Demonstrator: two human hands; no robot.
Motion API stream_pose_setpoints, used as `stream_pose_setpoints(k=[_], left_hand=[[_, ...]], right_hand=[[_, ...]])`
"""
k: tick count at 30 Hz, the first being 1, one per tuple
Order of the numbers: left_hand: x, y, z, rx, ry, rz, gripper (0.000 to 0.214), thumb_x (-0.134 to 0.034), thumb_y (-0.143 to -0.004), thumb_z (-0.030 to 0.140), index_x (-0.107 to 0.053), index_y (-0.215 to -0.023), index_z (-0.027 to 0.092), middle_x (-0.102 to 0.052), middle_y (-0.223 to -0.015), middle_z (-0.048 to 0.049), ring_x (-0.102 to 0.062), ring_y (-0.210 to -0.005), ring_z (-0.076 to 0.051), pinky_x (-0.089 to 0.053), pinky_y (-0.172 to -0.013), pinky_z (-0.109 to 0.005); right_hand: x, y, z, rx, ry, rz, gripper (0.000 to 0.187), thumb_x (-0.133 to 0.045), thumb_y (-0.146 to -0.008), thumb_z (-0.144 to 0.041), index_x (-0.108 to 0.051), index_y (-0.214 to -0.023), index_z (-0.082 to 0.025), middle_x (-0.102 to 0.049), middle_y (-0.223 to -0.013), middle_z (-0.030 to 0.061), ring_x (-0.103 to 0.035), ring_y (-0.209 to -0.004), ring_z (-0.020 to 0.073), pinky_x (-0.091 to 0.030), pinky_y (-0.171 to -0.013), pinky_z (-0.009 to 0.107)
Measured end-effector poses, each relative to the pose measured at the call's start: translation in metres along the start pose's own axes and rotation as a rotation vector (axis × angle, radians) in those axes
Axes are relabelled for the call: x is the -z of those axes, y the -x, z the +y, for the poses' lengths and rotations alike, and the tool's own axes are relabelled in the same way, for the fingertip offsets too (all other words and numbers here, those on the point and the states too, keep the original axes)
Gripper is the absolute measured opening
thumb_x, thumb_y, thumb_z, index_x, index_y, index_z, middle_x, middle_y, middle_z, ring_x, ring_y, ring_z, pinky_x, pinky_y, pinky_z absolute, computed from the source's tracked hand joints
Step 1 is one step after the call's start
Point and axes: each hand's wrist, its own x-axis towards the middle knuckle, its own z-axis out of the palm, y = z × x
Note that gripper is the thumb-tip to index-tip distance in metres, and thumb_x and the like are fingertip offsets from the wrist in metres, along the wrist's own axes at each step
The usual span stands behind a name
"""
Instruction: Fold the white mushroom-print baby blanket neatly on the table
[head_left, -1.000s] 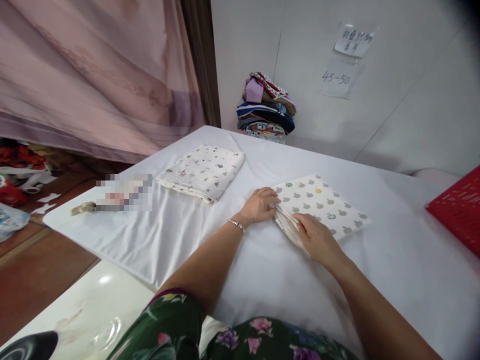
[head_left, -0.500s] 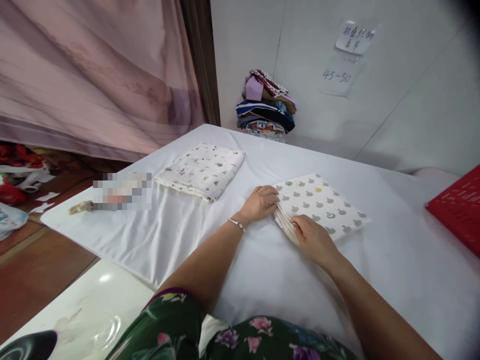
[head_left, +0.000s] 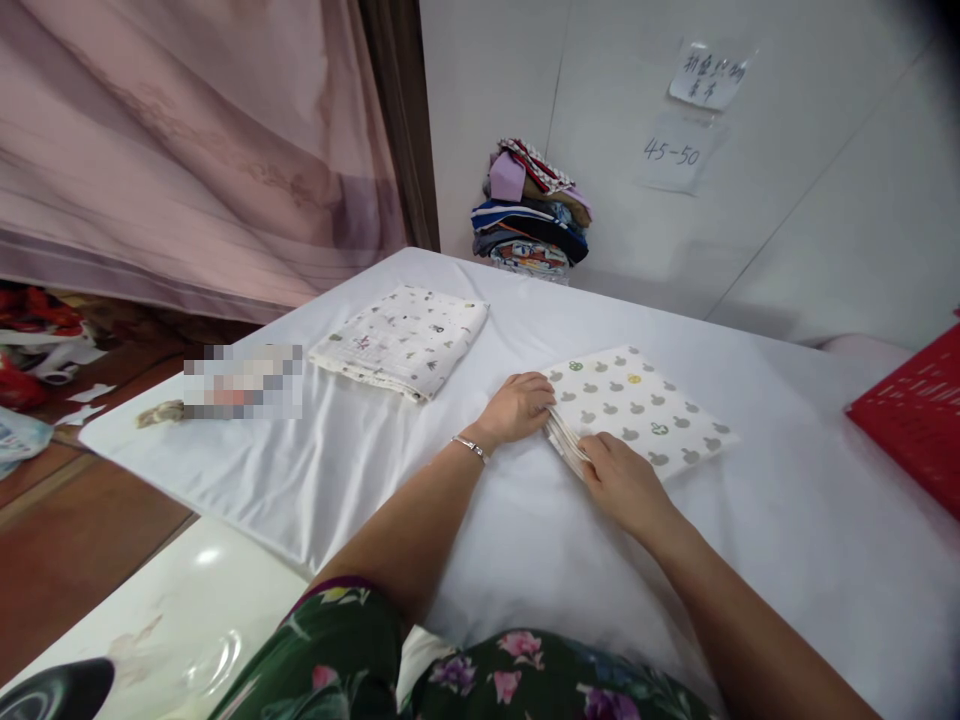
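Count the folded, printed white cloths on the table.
2: white, grey-patterned folded cloth, right of centre; white folded cloth with small scattered prints, left of centre. The pixelated item is unclear.

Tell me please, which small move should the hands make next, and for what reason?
Probably the right hand should press the near edge of the folded cloth flat and even. The stacked layers show separately along that edge, between the two hands, and the left hand, at the cloth's left corner, could steady it meanwhile.
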Motion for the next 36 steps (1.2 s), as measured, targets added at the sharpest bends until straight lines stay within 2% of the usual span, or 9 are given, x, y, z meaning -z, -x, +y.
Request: stream_pose_setpoints(k=[2, 7, 9, 15, 19, 28, 36], left_hand=[[0.0004, 0.0003, 0.0007, 0.008, 0.007, 0.001, 0.021, -0.057, -0.075, 0.017, -0.066, -0.094, 0.021, -0.064, -0.107, -0.0043, -0.051, -0.112, -0.021, -0.039, -0.096, -0.037], [0.0026, 0.0015, 0.0030, 0.019, 0.026, -0.036, 0.031, -0.060, -0.070, 0.018, -0.065, -0.101, 0.022, -0.063, -0.110, -0.0038, -0.050, -0.113, -0.022, -0.038, -0.097, -0.039], [0.0033, 0.0020, 0.0036, 0.023, 0.029, -0.043, 0.034, -0.060, -0.070, 0.018, -0.065, -0.103, 0.023, -0.062, -0.110, -0.0037, -0.049, -0.114, -0.022, -0.037, -0.097, -0.039], [0.0020, 0.0019, 0.0038, 0.016, 0.023, -0.028, 0.032, -0.062, -0.071, 0.021, -0.066, -0.103, 0.023, -0.062, -0.110, -0.0037, -0.049, -0.113, -0.022, -0.035, -0.098, -0.038], [0.0022, 0.0007, 0.0035, 0.002, -0.005, -0.014, 0.024, -0.058, -0.078, 0.021, -0.066, -0.100, 0.022, -0.063, -0.108, -0.0036, -0.049, -0.113, -0.021, -0.036, -0.096, -0.037], [0.0099, 0.0048, 0.0069, -0.002, -0.042, -0.031, 0.022, -0.055, -0.080, 0.016, -0.064, -0.099, 0.022, -0.064, -0.108, -0.0030, -0.048, -0.115, -0.020, -0.036, -0.097, -0.038], [0.0088, 0.0054, 0.0051, 0.017, -0.032, -0.067, 0.024, -0.057, -0.078, 0.015, -0.065, -0.099, 0.023, -0.063, -0.109, -0.0035, -0.049, -0.114, -0.021, -0.041, -0.093, -0.037]], right_hand=[[-0.0009, 0.0002, 0.0019, 0.005, -0.024, 0.025, 0.019, -0.040, -0.083, -0.012, -0.055, -0.095, -0.018, -0.058, -0.090, 0.0064, -0.054, -0.078, 0.0182, -0.034, -0.059, 0.027], [-0.0003, 0.0006, 0.0065, 0.015, -0.188, 0.185, 0.029, -0.039, -0.080, -0.011, -0.053, -0.104, -0.020, -0.061, -0.098, 0.0047, -0.056, -0.084, 0.0178, -0.039, -0.065, 0.027], [0.0007, 0.0007, 0.0066, 0.013, -0.216, 0.205, 0.031, -0.039, -0.080, -0.012, -0.053, -0.105, -0.021, -0.062, -0.098, 0.0044, -0.057, -0.085, 0.0181, -0.040, -0.065, 0.027], [-0.0001, 0.0008, 0.0062, 0.027, -0.254, 0.207, 0.028, -0.039, -0.080, -0.014, -0.053, -0.103, -0.020, -0.062, -0.094, 0.0027, -0.057, -0.082, 0.0168, -0.041, -0.066, 0.027], [-0.0058, 0.0008, 0.0057, 0.047, -0.210, 0.218, 0.031, -0.039, -0.080, -0.013, -0.054, -0.107, -0.019, -0.062, -0.098, 0.0046, -0.057, -0.085, 0.0182, -0.042, -0.068, 0.028], [-0.0039, 0.0026, -0.0029, 0.032, -0.050, 0.068, 0.034, -0.046, -0.083, -0.022, -0.049, -0.117, -0.018, -0.060, -0.102, 0.0091, -0.055, -0.092, 0.0227, -0.040, -0.065, 0.029], [-0.0075, 0.0019, -0.0004, 0.017, -0.122, 0.109, 0.028, -0.042, -0.085, -0.018, -0.053, -0.111, -0.019, -0.060, -0.101, 0.0081, -0.056, -0.092, 0.0211, -0.041, -0.071, 0.029]])
